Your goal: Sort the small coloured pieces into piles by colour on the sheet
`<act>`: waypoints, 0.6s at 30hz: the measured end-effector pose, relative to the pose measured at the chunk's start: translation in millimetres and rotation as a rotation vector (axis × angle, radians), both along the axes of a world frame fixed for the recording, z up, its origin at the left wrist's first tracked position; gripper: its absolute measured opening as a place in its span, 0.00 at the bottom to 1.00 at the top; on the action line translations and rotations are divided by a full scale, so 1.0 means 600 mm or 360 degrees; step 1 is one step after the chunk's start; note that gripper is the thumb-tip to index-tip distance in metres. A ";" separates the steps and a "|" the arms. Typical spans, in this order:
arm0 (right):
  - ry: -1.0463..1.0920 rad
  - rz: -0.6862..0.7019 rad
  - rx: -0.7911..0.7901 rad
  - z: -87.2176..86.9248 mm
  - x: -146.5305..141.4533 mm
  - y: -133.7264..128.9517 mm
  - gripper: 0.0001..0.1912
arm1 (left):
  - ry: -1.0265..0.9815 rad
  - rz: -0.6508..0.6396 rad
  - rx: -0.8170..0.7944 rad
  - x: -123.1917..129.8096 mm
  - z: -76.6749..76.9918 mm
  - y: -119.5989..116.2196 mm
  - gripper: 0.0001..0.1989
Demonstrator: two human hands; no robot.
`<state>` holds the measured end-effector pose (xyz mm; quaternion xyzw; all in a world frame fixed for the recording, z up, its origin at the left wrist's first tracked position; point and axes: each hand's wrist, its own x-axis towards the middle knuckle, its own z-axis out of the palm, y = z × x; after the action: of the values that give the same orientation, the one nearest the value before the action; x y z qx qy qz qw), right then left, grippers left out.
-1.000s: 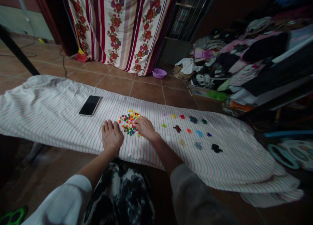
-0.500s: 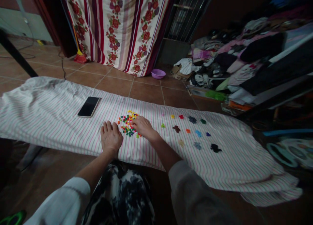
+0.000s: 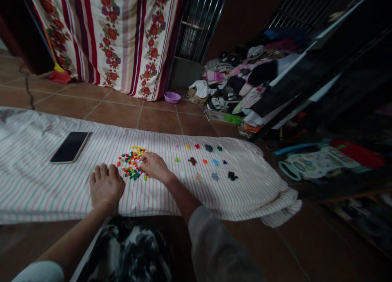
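My left hand (image 3: 106, 186) lies flat on the striped cloth (image 3: 254, 196), palm down and fingers stretched out, holding nothing. Just right of it is a mixed heap of small colored pieces (image 3: 132, 163). My right hand (image 3: 155, 166) reaches over the heap's right side with thumb and fingers pinched together; whatever is between the fingertips is too small to make out. Farther right, small piles sorted by color lie in rough rows, among them a brown pile (image 3: 192, 161), a light blue pile (image 3: 215, 162), a beige pile (image 3: 198, 176) and a black pile (image 3: 232, 176).
A phone (image 3: 70, 147) rests on the cloth at the left. Beyond the cloth, a purple basin (image 3: 172, 97) stands on the tiled floor by a floral curtain (image 3: 125, 37). Heaped clothes (image 3: 235, 80) fill the back right. A red broom (image 3: 60, 74) leans at the left.
The view has turned to the right, so everything sits farther left in the picture. My left hand stays flat; my right hand stays pinched at the heap's right side.
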<state>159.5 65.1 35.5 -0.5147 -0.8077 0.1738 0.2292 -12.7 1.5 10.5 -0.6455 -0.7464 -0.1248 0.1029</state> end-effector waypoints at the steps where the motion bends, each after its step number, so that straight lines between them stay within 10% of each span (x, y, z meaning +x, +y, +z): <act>1: 0.0001 -0.0023 0.0001 0.000 0.006 -0.002 0.08 | 0.0009 0.0005 -0.0009 0.000 0.001 0.000 0.19; 18: 0.0111 -0.0218 0.0101 -0.006 0.115 -0.068 0.12 | 0.0073 0.0020 -0.0064 0.001 0.006 -0.001 0.18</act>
<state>228.7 24.5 31.8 -0.5549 -0.7672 0.1498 0.2847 -12.3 0.6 14.1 -0.6453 -0.7503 -0.0945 0.1078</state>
